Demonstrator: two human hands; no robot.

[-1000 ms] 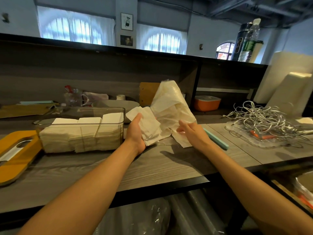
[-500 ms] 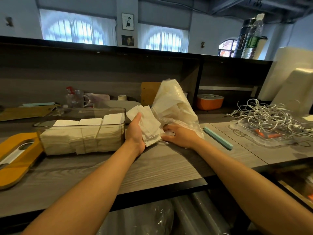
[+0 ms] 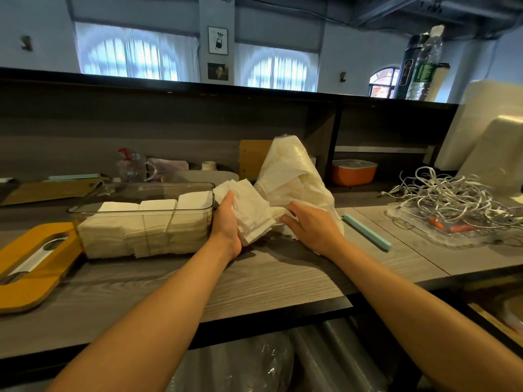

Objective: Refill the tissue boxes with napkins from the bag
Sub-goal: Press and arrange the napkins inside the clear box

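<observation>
A clear plastic tissue box (image 3: 85,213) stands open on the grey wooden counter, holding three stacks of white napkins (image 3: 147,227). Its orange lid (image 3: 31,267) lies flat to the left. My left hand (image 3: 226,224) grips a loose bundle of white napkins (image 3: 249,207) just right of the box. Behind them stands the translucent plastic bag (image 3: 294,176), crumpled and upright. My right hand (image 3: 311,227) rests at the bag's foot, its fingers on the napkins lying there; whether it pinches them cannot be seen.
A light blue strip (image 3: 368,232) lies right of my right hand. Further right is a clear tray with tangled white cables (image 3: 452,202). An orange container (image 3: 353,171) sits on the back shelf. A glass mug (image 3: 133,168) and clutter line the back wall.
My right hand came down from the air to the foot of the bag and now lies on the napkins there. My left hand has kept its bundle in place.
</observation>
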